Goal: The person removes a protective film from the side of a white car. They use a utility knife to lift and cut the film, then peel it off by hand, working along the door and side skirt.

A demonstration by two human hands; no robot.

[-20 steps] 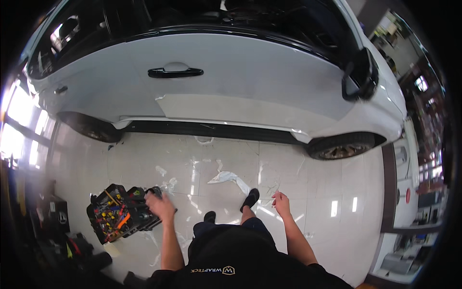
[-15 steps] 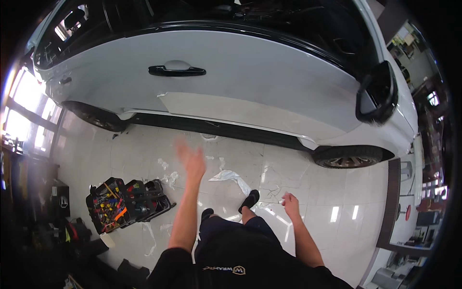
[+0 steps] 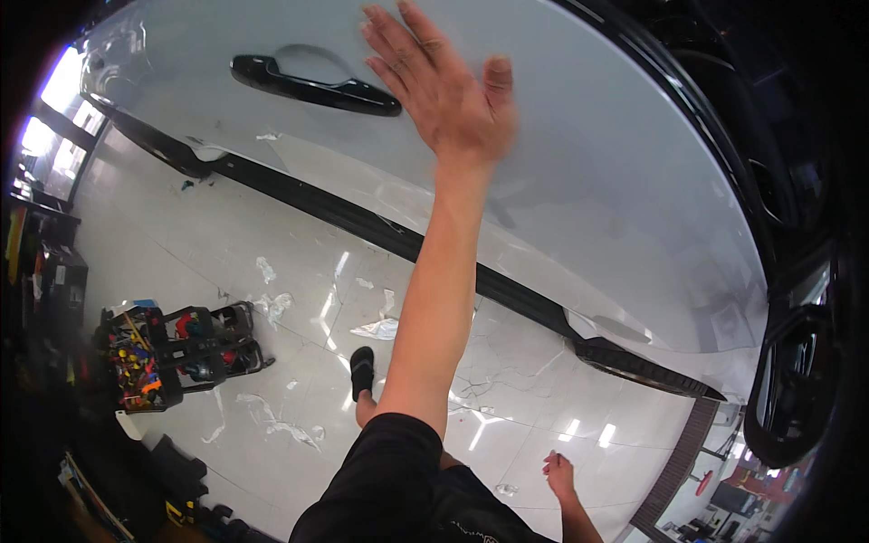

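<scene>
The left arm stretches straight up and forward, the left hand (image 3: 453, 110) spread, thumb out, in front of a pale car door (image 3: 597, 163); I cannot tell whether it touches. At lower right, the right hand (image 3: 559, 472) is low above the floor (image 3: 272, 226), fingers bent, pinching unclear. Left to right: one toolbox (image 3: 172, 346), one black handle (image 3: 308, 86), one dark shoe (image 3: 362, 373), one mirror (image 3: 792, 391).

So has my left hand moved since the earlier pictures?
Yes: judged against the black door handle, the left hand has moved from below it up to its right end in the picture.
</scene>
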